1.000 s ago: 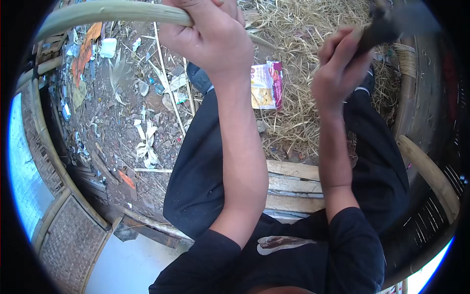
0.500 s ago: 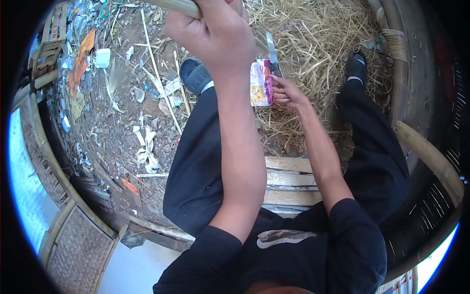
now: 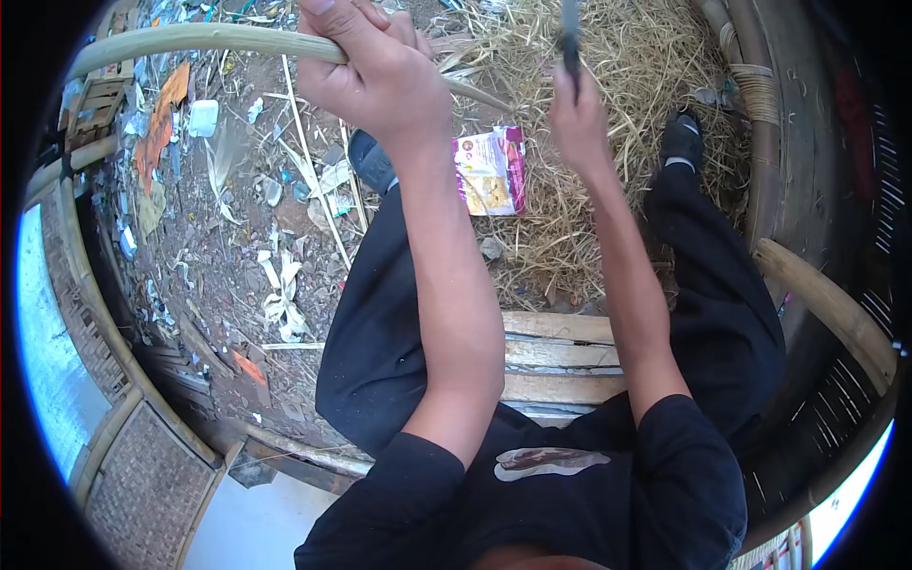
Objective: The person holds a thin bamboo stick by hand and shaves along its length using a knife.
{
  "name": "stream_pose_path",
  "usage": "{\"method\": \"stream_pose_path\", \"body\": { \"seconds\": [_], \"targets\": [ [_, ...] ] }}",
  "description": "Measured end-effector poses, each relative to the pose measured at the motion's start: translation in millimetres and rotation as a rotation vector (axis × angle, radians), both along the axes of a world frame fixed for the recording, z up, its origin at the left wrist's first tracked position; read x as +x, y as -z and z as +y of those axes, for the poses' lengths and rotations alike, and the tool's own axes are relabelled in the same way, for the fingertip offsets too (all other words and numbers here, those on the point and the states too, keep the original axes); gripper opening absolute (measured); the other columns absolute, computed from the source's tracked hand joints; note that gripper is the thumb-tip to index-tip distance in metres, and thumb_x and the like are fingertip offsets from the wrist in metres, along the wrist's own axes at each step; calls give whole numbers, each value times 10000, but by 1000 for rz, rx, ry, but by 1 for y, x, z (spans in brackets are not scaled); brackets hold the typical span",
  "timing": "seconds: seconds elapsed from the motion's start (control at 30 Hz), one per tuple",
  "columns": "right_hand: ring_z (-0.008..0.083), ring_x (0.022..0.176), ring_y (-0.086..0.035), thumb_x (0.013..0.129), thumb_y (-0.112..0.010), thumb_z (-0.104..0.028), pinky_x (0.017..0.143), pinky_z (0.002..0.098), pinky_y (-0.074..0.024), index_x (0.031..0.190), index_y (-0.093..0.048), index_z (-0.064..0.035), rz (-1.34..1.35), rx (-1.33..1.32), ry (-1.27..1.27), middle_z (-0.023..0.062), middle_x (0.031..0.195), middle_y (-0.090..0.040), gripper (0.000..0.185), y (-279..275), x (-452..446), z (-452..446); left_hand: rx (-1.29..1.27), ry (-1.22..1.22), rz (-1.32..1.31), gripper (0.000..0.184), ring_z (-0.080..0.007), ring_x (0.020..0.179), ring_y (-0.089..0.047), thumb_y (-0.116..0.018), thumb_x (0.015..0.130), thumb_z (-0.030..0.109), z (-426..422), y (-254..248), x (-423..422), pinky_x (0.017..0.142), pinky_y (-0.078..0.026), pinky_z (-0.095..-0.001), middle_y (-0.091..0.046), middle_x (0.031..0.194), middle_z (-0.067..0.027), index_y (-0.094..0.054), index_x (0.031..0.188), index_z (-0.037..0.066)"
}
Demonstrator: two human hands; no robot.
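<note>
My left hand (image 3: 380, 81) is closed in a fist around a long, pale greenish, curved stick (image 3: 209, 38). One end of the stick runs out to the left; a thinner end sticks out to the right past the fist. To the right, my right hand (image 3: 581, 123) grips a knife (image 3: 570, 47) by its dark handle, its blade pointing away from me and cut off by the top of the view. The knife stands apart from the stick. Below and between the hands, a purple and white printed packet (image 3: 489, 171) lies on the ground.
Dry straw (image 3: 627, 95) covers the ground on the right, while litter and leaf scraps lie left. My shoes (image 3: 682, 141) rest either side. A slatted bamboo seat (image 3: 560, 356) is beneath me. Bamboo poles (image 3: 826, 304) and a woven panel (image 3: 152, 470) stand at the sides.
My right hand has lifted the knife up off the packet and away from it. My left hand has shifted left and slightly down, bringing more of the stick into view.
</note>
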State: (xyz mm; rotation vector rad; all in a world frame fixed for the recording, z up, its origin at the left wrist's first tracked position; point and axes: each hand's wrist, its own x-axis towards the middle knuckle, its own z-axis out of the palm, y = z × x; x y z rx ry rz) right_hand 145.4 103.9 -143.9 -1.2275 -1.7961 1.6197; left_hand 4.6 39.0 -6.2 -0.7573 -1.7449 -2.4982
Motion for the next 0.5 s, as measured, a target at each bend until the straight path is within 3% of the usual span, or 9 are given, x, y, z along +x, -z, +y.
{"method": "stream_pose_path", "body": {
  "seconds": [0.1,0.2,0.27,0.37,0.4,0.43,0.47,0.5],
  "targets": [
    [149,477,-490,980,-491,-289,471,323,-380,899,-482,-24,256,538,137,31,569,-482,277,-73,-17,34,-3,-48,-31,487,-46,354,-219,-417,998,455,1,-3,1,341,-175,-234,-249,443,39,-354,677,94],
    [40,508,-351,1021,-430,-228,446,204,-297,1015,-512,-26,592,675,236,-29,647,-391,218,-176,-35,36,-5,-85,-20,483,-46,354,-226,-415,1001,444,1,-1,-2,334,-181,-233,-250,440,42,-355,675,93],
    [52,506,-364,1018,-438,-239,447,215,-322,1038,-505,-25,597,700,232,-23,654,-402,225,-192,-33,28,3,-81,-1,479,-46,354,-231,-414,1003,435,2,0,-3,330,-185,-233,-257,444,42,-354,673,93],
    [59,515,-396,1008,-436,-241,447,226,-328,1033,-523,-42,644,459,261,-5,678,-458,219,-140,-13,10,2,-85,22,463,-45,349,-244,-406,1014,399,9,2,0,320,-193,-232,-281,458,42,-356,668,96],
    [125,589,-433,991,-451,-251,514,275,-353,1036,-533,-23,523,478,268,50,727,-485,247,-101,-5,-4,51,-195,5,420,-39,363,-244,-427,1016,349,18,1,-1,327,-192,-230,-301,508,41,-381,687,91],
    [191,662,-470,974,-467,-261,580,324,-377,1040,-544,-4,231,484,224,106,775,-513,276,-40,4,-27,100,-299,-12,379,-32,377,-244,-449,1018,300,23,-3,-3,333,-191,-229,-321,559,40,-407,707,86],
    [257,736,-507,957,-482,-271,647,373,-402,1043,-554,15,-175,385,83,162,823,-540,307,29,19,-54,89,-236,-118,381,-23,391,-262,-453,1016,308,20,-16,3,344,-205,-221,-318,555,48,-409,705,93],
    [324,810,-544,940,-497,-281,714,422,-426,1047,-564,34,-581,169,-130,217,872,-568,339,98,45,-82,87,-225,-138,381,-23,391,-262,-453,1016,308,9,-20,16,344,-205,-221,-318,555,48,-409,705,93]
  ]
}}
